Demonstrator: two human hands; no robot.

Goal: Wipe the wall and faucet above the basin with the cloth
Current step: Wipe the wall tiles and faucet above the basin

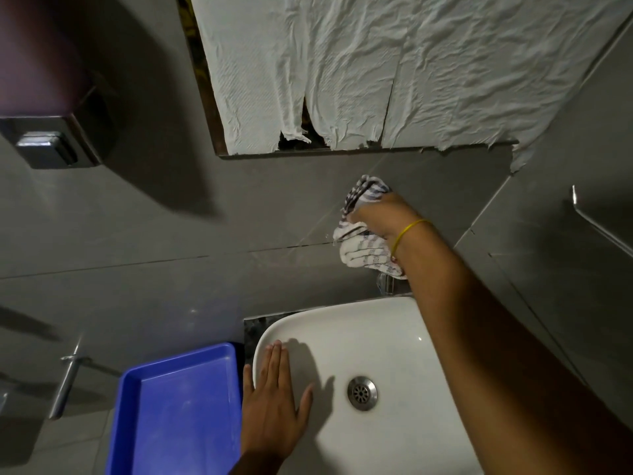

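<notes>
My right hand [382, 216] grips a white cloth with dark stripes [363, 250] and presses it flat against the grey tiled wall [239, 217] above the white basin [387, 323]. A yellow band circles that wrist. Just below the cloth, a bit of the chrome faucet [385, 282] shows at the basin's back edge; my forearm hides most of it. My left hand [274, 402] lies flat, fingers spread, on the basin's left rim, holding nothing. The round metal drain [362, 393] sits in the basin's middle.
A blue plastic tray [178, 406] sits left of the basin. Wrinkled white paper [394, 70] covers a framed mirror above. A metal dispenser [48, 145] hangs upper left, a metal lever handle [66, 382] lower left, a metal bar [599, 224] on the right side wall.
</notes>
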